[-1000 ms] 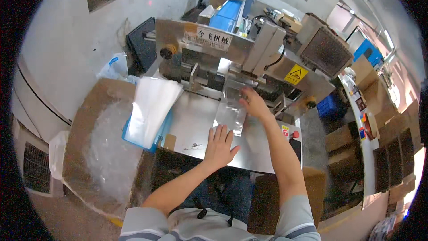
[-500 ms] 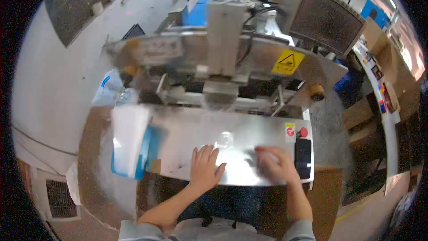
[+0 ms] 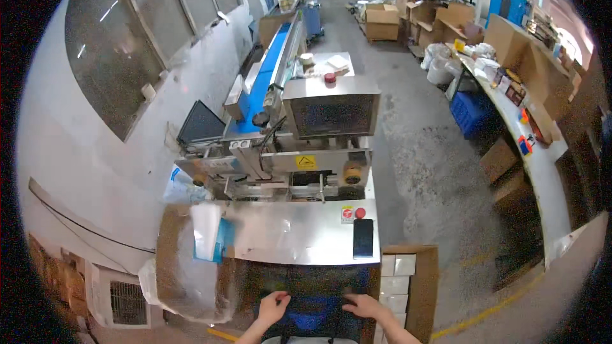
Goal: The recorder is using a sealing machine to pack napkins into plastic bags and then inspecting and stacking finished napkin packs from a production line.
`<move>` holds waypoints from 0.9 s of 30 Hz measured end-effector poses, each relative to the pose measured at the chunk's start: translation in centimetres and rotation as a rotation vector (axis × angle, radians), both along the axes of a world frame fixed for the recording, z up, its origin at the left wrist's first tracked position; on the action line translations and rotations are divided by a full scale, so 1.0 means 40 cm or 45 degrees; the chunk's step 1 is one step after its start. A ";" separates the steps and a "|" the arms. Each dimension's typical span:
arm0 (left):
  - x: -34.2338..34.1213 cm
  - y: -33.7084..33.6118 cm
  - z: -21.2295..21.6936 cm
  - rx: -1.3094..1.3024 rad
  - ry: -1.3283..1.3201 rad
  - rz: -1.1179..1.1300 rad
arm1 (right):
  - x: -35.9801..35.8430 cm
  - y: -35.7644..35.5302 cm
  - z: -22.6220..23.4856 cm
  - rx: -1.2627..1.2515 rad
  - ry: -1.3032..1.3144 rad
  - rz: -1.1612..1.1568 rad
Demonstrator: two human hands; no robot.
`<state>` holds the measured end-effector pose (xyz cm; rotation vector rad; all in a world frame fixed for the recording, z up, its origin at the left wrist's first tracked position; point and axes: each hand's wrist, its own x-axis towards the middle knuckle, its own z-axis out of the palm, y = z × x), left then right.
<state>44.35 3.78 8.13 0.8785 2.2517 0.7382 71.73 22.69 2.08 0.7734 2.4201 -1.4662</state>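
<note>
Both hands sit low in the head view, below the front edge of the flat stainless-steel feed table (image 3: 287, 236) of a grey packaging machine (image 3: 299, 165). The left hand (image 3: 273, 308) has its fingers spread loosely and grips nothing that can be made out; the right hand (image 3: 362, 306) lies palm down, fingers half curled, and whether it pinches anything is too small and blurred to tell. Both hover over a dark opening under the table's edge, well apart from everything on the tabletop.

Nearest to the left hand is a stack of white flat pouches on a blue tray (image 3: 209, 239), resting at the table's left end and overhanging a large brown cardboard box lined with clear plastic film (image 3: 191, 274). The stack looks thin, glossy and slightly fanned (its upper sheets are not squared up), so a careless brush from below could probably slide pouches off into the box.

A black rectangular phone (image 3: 363, 238) lies flat near the right front corner, just below a red round stop button (image 3: 360, 213); a hand rising quickly on that side might knock the phone toward the open carton of small white boxes (image 3: 396, 274) beside the table, or bump the button.
</note>
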 end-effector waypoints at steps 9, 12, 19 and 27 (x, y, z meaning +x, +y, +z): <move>0.294 -0.107 0.209 0.202 -0.155 -0.224 | 0.257 -0.094 0.221 -1.963 1.181 -0.895; 0.371 -0.249 0.198 0.295 -0.106 -0.305 | 0.328 -0.165 0.085 -0.729 0.481 -1.492; 0.517 -0.812 0.088 0.473 -0.006 -0.087 | 0.430 -0.749 -0.018 -0.178 0.205 -0.793; 0.964 -1.164 0.108 0.534 -0.513 -0.313 | 0.672 -1.269 -0.159 0.213 -0.276 -0.486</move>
